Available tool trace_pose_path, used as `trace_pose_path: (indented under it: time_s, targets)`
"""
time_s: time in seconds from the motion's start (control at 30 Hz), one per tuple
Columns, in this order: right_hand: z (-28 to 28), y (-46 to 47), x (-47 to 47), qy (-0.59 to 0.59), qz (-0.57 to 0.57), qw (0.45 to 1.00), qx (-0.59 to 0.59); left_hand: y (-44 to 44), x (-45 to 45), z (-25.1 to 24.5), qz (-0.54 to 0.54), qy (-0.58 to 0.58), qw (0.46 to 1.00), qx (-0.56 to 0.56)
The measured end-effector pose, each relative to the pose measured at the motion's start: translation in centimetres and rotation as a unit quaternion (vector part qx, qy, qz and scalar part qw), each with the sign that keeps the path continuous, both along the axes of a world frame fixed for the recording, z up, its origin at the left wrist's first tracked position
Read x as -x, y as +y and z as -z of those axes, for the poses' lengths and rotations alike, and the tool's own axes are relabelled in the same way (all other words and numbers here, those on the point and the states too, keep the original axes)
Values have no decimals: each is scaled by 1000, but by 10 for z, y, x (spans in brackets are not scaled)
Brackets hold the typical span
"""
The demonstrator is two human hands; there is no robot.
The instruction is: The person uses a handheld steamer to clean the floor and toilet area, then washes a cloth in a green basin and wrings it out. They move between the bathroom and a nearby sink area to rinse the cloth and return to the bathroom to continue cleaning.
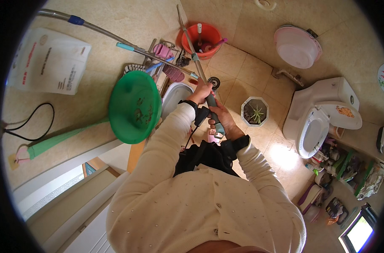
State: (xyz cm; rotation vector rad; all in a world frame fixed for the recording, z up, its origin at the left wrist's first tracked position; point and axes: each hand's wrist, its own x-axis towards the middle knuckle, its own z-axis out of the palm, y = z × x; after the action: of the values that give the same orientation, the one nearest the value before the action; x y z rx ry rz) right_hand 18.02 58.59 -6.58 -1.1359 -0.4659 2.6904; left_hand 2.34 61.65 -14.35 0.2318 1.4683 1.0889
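A long metal pole (188,41) with a grey-green grip runs away from me, passing in front of the red bucket (201,57). My left hand (202,91) is wrapped around it near the grip's upper part. Lower down, my right hand (223,115) holds the grey-green grip close to its end, where a hanging loop shows. The pole's far end reaches up by the wall corner; what it carries there cannot be told. Inside the bucket are a white-tipped handle and a purple handle. Left of my hands, a second metal pole (106,34) slants past a low rack.
A green basin (135,107) with dirt marks is at left, with pink slippers (174,74) beyond it. At right stand an octagonal potted plant (255,111) and a toilet (318,117), its lid up. A pale pink basin (297,47) hangs on the wall.
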Motion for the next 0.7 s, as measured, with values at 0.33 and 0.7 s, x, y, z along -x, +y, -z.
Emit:
trace_pose_path:
  time_s: [0.33, 0.7]
  targets:
    - [-24, 8, -20, -28, -37, 999, -18, 5, -12, 5, 28, -63, 998, 11]
    - [-22, 5, 3, 18, -14, 1000, 13, 1, 12, -7, 81, -3, 995, 51]
